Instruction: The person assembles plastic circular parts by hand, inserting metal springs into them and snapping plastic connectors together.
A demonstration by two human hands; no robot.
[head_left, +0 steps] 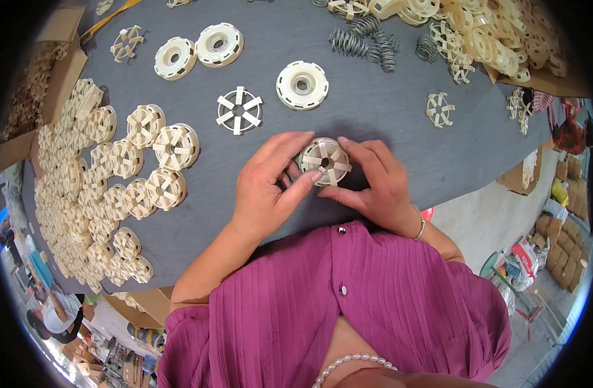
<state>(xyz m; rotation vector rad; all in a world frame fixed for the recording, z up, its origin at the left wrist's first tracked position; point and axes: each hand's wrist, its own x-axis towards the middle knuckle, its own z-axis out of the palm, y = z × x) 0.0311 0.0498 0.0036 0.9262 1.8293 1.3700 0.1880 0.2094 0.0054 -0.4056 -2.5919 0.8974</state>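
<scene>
Cream spoked wheel (325, 161) sits pinched between your left hand (270, 184) and right hand (374, 184), both closed around its rim, above the grey table (374, 110).

One head-worn fisheye view; looks steeply down, close over the grey table (348, 110); edges bend.

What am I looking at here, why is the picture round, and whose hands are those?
A camera worn on a person's head looks down through a fisheye lens, so edges bend. The left hand and right hand are that person's own; together they hold a round cream plastic wheel with spokes over a grey table. A loose spoked insert and a round disc lie beyond it, finished wheels pile at the left, and metal springs lie at the top.
</scene>
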